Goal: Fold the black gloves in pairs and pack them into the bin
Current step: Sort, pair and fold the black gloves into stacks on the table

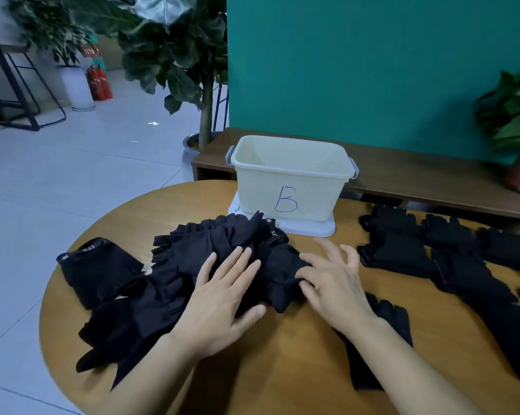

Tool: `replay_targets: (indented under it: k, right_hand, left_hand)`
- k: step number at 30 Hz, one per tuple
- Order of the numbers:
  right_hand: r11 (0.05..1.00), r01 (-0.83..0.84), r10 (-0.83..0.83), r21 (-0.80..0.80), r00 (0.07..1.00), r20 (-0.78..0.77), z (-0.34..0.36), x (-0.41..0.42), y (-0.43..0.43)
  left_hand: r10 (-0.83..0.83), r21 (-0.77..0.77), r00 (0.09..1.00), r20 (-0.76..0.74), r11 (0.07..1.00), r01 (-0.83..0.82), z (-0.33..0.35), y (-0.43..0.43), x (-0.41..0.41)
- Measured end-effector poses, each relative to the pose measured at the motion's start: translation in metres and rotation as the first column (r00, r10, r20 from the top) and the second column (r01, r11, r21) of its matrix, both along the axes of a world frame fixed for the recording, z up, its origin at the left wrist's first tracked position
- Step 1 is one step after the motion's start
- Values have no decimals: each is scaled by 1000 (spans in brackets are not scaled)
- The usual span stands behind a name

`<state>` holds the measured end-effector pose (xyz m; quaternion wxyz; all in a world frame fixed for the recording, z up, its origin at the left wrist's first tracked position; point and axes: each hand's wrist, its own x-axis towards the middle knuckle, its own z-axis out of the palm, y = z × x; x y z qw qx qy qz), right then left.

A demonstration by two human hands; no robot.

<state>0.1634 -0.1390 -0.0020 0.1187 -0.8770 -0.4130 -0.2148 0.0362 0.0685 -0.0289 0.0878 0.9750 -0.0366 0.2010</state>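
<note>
"B" on bin [258, 187]; glove [100, 271] maybe "5.11"

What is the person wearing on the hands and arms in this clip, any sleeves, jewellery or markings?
Nothing worn shows. The left hand and right hand are bare: no gloves, rings, watch or markings, and no sleeve reaches into the frame on either side.

- The bin [291, 175] stands on a flat lid [312, 229] at the far side of the counter [282, 372].
- The glove pile [192, 256] lies before it, nearer me.
- More gloves [450, 259] lie to the right of the pile.
- One folded glove [100, 271] lies to its left.
</note>
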Motion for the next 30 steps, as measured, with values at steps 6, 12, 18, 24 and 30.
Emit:
replay_targets:
  k: [6,12,18,24,30]
  right_hand:
    - [953,41,29,299,974,-225,49,1,-15]
    - [912,202,91,358,750,-655,88,-3,-52]
    - [908,101,295,406,531,-794,111,-25,-106]
    - [917,166,166,362,667,-727,113,-37,-119]
    - [899,242,107,365,687,-719,114,-35,-134]
  left_hand:
    - [-20,11,993,119,1000,19,28,-24,21]
    - [-14,-191,966,259,979,65,76,-58,28]
    - [-101,-567,995,1,819,84,118,-93,24]
    - [-207,-624,971,-120,777,89,131,-116,22]
    - [-174,-671,964,-201,741,-6,140,-123,19]
